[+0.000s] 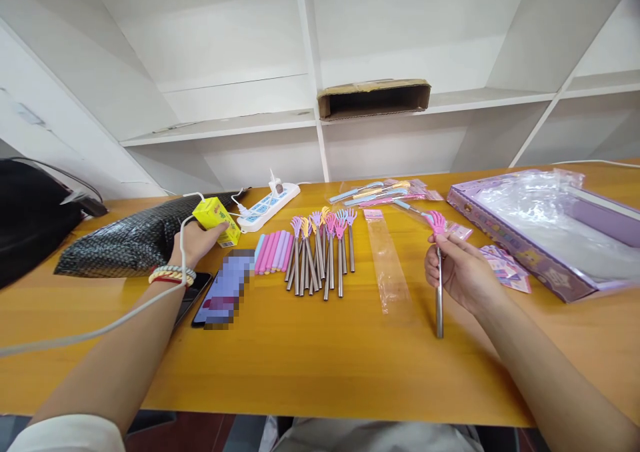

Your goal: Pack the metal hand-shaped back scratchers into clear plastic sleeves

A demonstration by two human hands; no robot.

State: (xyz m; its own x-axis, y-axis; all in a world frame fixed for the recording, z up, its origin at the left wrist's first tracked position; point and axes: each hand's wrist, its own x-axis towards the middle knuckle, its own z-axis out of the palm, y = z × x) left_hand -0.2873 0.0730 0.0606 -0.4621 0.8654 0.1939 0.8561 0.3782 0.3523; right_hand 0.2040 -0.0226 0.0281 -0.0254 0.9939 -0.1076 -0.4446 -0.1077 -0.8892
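Note:
My left hand (pixel 196 242) grips a small yellow drink carton (pixel 217 221) at the left of the wooden table (pixel 310 365). My right hand (pixel 457 272) holds a back scratcher (pixel 439 285) upright, its metal rod pointing down and its pink claw head above my fingers. Between my hands lies a row of several similar scratchers (pixel 323 249) with pink, purple and yellow heads. Beside them are pastel foam grips (pixel 273 251). An empty clear sleeve (pixel 387 265) lies flat just left of my right hand.
A phone (pixel 224 288) lies by my left wrist, a white cable across my arm. A black bag (pixel 133 239) and power strip (pixel 267 204) sit behind. Packaged scratchers (pixel 380 192) lie at the back; a purple box (pixel 545 229) with plastic wrap stands right. White shelves behind hold a cardboard box (pixel 374 97).

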